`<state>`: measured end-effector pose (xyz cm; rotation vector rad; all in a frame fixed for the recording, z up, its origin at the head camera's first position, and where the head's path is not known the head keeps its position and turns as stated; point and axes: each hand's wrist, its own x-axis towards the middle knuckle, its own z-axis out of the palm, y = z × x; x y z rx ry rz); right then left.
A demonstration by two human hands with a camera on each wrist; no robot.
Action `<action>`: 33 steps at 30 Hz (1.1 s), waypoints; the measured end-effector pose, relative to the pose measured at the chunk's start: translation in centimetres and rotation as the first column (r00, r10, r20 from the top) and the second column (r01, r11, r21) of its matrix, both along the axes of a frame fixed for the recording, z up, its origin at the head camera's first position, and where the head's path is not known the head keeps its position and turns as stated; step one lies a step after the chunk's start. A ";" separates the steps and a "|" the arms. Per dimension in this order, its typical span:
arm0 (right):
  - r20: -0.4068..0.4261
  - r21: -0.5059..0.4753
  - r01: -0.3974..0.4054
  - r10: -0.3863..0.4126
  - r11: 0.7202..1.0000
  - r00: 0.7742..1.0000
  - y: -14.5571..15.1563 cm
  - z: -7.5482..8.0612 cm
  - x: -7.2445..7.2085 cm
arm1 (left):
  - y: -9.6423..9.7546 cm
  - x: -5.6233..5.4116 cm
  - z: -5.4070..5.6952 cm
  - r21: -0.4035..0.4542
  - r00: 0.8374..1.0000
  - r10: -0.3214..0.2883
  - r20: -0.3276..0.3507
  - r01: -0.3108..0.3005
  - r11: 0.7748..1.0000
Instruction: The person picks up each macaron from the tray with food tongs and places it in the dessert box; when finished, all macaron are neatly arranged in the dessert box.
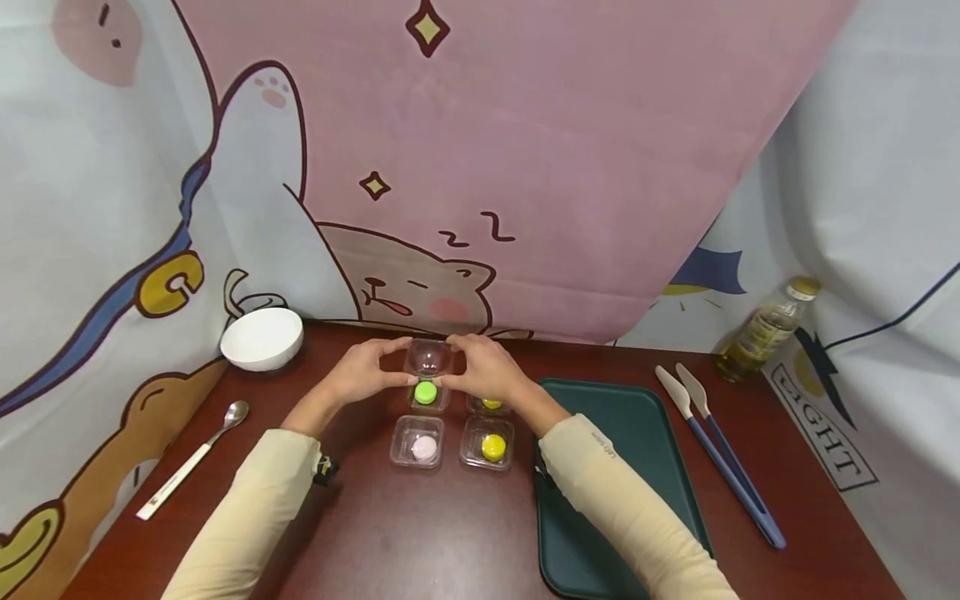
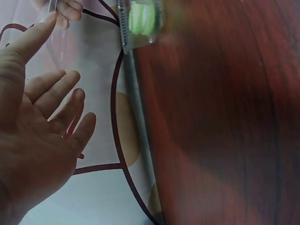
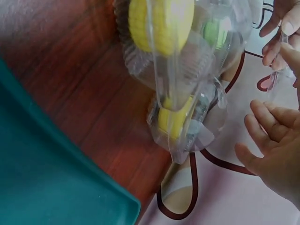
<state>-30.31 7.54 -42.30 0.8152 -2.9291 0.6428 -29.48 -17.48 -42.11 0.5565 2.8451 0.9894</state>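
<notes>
Both hands are raised toward the back of the table around a clear plastic lid (image 1: 429,358). My left hand (image 1: 365,367) holds its left side with thumb and fingertips, the other fingers spread loosely. Across from it, my right hand (image 1: 486,365) pinches the right side. Just below the lid, a green macaron (image 1: 425,392) sits in a small clear box. Nearer the front are a pale pink macaron (image 1: 424,448) and a yellow macaron (image 1: 493,447), each in its own clear box. Another yellow macaron (image 1: 492,403) is partly hidden by the right wrist.
A dark green tray (image 1: 622,492) lies under the right forearm. Blue-handled tongs (image 1: 723,454) and an oil bottle (image 1: 767,332) are further right. On the left are a white bowl (image 1: 262,340) and a spoon (image 1: 193,460). A printed cloth (image 1: 570,167) hangs behind the table.
</notes>
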 end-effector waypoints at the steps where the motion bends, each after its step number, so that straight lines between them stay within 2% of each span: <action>1: -0.001 0.015 0.002 -0.002 1.000 1.000 -0.1 -0.1 0.0 | 0.0 0.0 -0.1 -0.002 1.000 -0.001 0.000 0.001 1.000; 7: 0.010 0.109 0.029 -0.030 0.994 0.999 -0.5 -0.5 0.3 | 0.2 -0.1 -0.8 -0.011 1.000 -0.019 0.018 0.019 1.000; 14: 0.010 0.149 0.028 -0.030 0.988 0.999 -0.7 -0.7 0.5 | 0.5 -0.1 -1.3 -0.017 0.998 -0.029 0.048 0.030 0.999; 24: -0.009 0.209 0.024 -0.023 0.978 1.000 -1.2 -1.3 0.6 | 0.5 -0.2 -1.9 -0.106 0.998 -0.060 0.006 0.060 0.993; 33: -0.007 0.260 0.024 -0.023 0.965 1.000 -1.7 -1.6 0.9 | 0.2 -0.1 -2.6 -0.152 0.996 -0.086 0.022 0.088 0.984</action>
